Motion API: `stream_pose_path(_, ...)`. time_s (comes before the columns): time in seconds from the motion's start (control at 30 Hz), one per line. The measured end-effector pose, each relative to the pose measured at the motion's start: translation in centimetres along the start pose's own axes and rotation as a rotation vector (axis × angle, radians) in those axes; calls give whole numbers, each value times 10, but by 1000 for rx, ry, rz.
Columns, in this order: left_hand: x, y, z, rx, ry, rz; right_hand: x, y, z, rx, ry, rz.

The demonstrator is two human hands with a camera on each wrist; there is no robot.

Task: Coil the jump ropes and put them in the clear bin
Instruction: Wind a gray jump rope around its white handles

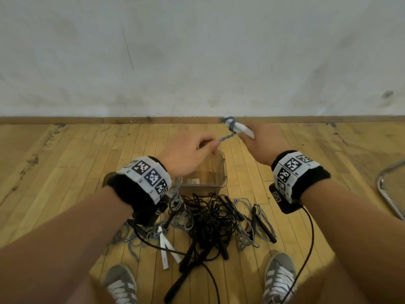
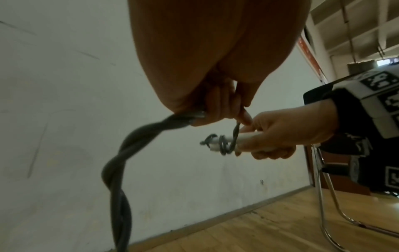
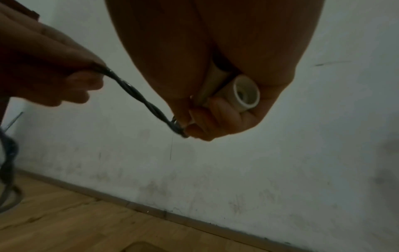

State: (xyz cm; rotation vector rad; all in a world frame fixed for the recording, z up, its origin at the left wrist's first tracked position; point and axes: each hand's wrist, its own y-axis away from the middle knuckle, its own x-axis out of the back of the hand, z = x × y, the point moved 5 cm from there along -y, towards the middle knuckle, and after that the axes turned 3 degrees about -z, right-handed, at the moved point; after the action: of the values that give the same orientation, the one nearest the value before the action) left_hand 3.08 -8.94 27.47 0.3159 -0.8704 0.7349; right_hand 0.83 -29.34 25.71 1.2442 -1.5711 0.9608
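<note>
Left hand [image 2: 215,100] pinches twisted rope [image 2: 138,136]; right hand [image 2: 287,129] grips white handles [image 2: 246,136].

Below your left hand [image 1: 188,155] the clear bin [image 1: 220,172] stands open-topped, so you can drop straight in; the taut grey rope [image 1: 228,137] running to your right hand [image 1: 260,143] bars the gap between them. Nearer you than the bin, the tangled rope pile [image 1: 210,220] blocks the floor; a metal chair frame [image 1: 388,194] stands well off to your right.
</note>
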Motion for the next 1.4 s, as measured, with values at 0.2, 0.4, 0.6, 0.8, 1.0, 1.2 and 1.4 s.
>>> stream_pose_path(0.2, 32, -6, 0, -58, -118, 206, -10, 17, -27, 288, 59, -234)
stream_pose_path(0.4, 43, -13, -30, -10, 117, 203, 14, 38, -57, 555, -195, -214)
stream_pose_path(0.6, 23, -19, -28, 74, 507, 231, 35, 35, -60, 468, -588, -23)
stream_pose_path(0.8, -11, -23, 0, 97, 465, 198, 29, 15, -35, 178, -501, 200)
stream_pose_path(1.0, 0, -21, -4, 95, 388, 238, 26, 3, -18, 93, -415, 246)
stream_pose_path(1.2, 2, -6, 5, -2, 134, 161, 19, -3, 12, -13, -147, 103)
stream_pose_path(1.4, 16, -11, 4, -15, 208, 118, 17, 7, -3, 75, 123, -35)
